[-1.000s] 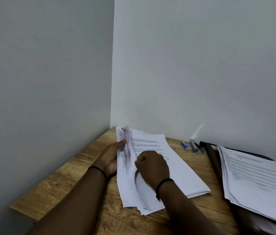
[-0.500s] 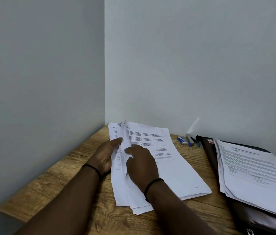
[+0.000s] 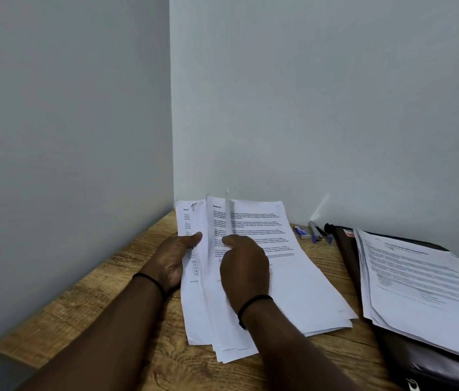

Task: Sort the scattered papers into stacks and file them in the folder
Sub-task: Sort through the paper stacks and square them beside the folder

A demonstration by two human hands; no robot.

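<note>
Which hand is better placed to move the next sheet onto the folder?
Probably the right hand: it is on the pile of papers nearest the folder at the right, while the left hand holds the pile's far left edge.

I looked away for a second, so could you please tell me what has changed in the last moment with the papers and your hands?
The right hand has flipped sheets of the pile of papers leftward; a printed page hidden a second ago now lies exposed. One sheet stands mid-turn, blurred. The left hand still grips the left edge. The folder with its own stack and the pens stayed put.
</note>
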